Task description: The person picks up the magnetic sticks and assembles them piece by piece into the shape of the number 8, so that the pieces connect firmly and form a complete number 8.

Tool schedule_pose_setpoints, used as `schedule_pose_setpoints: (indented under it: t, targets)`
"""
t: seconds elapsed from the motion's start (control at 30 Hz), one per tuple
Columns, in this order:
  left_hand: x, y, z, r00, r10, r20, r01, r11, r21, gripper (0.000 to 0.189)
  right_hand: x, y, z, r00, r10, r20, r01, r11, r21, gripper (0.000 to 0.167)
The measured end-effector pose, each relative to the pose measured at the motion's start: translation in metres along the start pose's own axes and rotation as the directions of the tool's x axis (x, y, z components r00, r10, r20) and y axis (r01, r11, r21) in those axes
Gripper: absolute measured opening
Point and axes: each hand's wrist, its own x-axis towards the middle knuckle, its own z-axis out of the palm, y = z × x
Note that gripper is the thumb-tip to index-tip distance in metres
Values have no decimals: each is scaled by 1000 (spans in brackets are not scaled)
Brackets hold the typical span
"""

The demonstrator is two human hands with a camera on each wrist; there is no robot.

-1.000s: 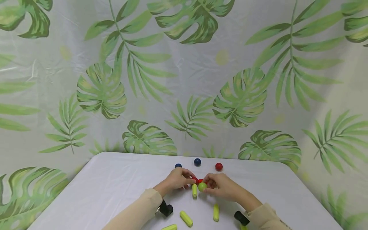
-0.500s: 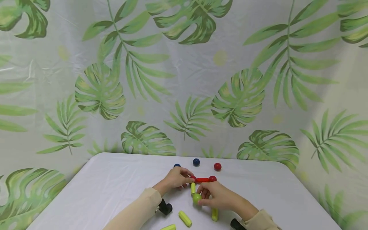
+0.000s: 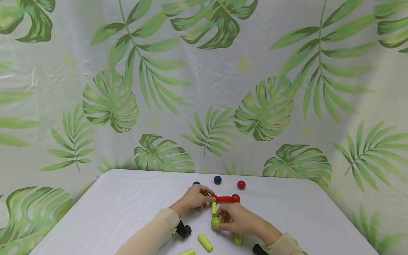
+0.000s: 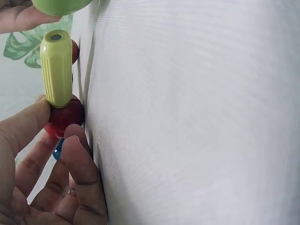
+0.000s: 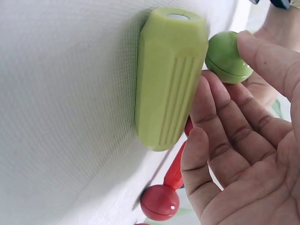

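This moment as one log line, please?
left hand: holds red ball; right hand: holds green ball; yellow rod: touches held red ball

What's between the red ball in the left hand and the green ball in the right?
A yellow stick, seen in the head and left wrist views. It meets the red ball; in the left wrist view, a gap separates it from the green ball.

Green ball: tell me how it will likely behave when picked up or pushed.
The green ball would probably roll if pushed, since it is round. Its smooth, shiny surface might be slightly slippery. It is likely stiff: no dent shows where the right hand pinches it.
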Motion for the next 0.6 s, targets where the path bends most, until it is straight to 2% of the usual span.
schedule_pose_setpoints:
  t: [0.6]
  targets:
    - [0,0,0,1000,-1,4,1,1000,-9,19,5,-2,4,999,53,-3,-53,999,-2,27]
